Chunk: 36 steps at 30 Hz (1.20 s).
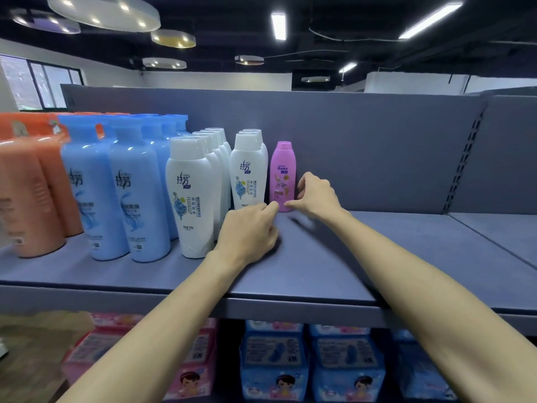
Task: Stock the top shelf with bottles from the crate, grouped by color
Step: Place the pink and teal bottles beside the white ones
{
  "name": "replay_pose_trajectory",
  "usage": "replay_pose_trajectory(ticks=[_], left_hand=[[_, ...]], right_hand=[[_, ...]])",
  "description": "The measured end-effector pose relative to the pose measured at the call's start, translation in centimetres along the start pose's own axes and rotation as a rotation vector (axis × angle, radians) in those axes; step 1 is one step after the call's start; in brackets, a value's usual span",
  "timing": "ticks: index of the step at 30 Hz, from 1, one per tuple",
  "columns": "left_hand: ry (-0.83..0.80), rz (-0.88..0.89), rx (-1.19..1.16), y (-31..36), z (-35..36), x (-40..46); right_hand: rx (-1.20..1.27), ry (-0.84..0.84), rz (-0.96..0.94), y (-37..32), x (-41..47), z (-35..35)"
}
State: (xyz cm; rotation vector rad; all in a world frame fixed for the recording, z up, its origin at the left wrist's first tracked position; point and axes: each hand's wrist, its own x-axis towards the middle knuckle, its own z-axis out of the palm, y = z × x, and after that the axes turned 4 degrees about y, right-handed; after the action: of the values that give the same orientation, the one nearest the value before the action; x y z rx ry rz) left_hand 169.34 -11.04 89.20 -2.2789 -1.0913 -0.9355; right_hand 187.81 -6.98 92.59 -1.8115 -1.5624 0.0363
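On the top shelf [319, 257], a pink bottle [282, 175] stands upright beside white bottles [248, 170], both hands' [247, 231] [315, 194] loosely curled fingers at its base gripping nothing; a nudge could topple it.

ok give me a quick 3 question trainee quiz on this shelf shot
1. True or false: the pink bottle stands upright on the top shelf.
2. Which group sits directly left of the pink bottle? A) orange bottles B) blue bottles C) white bottles
3. Fill in: the left hand and right hand are near the pink bottle's ____.

Key: 1 true; 2 C; 3 base.
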Motion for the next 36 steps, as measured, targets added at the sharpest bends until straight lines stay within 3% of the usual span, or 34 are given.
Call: replay_pose_trajectory(ticks=[10, 15, 18, 21, 23, 26, 36], left_hand=[[-0.036, 0.003, 0.002, 1.1, -2.4, -0.5], [-0.026, -0.031, -0.149, 1.7, -3.7, -2.6], [0.074, -0.049, -0.262, 2.4, -5.7, -4.7], [0.225, 0.071, -0.292, 3.3, -7.6, -8.7], [0.283, 0.141, -0.267, 3.8, -8.3, -11.8], [0.197, 0.189, -0.264, 4.5, -7.4, -15.3], [-0.139, 0.118, -0.349, 6.7, -2.7, -28.2]], right_hand=[[-0.263, 0.007, -0.099, 0.0, -8.1, -5.0], [-0.306, 0.039, -0.087, -0.1, -12.8, -6.1], [-0.288, 0.123, -0.110, -1.1, -16.7, -6.5], [-0.199, 0.322, -0.253, -1.1, -23.6, -6.0], [-0.177, 0.335, -0.320, -0.7, -28.0, -5.0], [-0.225, 0.246, -0.289, 0.8, -31.9, -2.9], [-0.337, 0.002, -0.114, 5.4, -39.4, 2.9]])
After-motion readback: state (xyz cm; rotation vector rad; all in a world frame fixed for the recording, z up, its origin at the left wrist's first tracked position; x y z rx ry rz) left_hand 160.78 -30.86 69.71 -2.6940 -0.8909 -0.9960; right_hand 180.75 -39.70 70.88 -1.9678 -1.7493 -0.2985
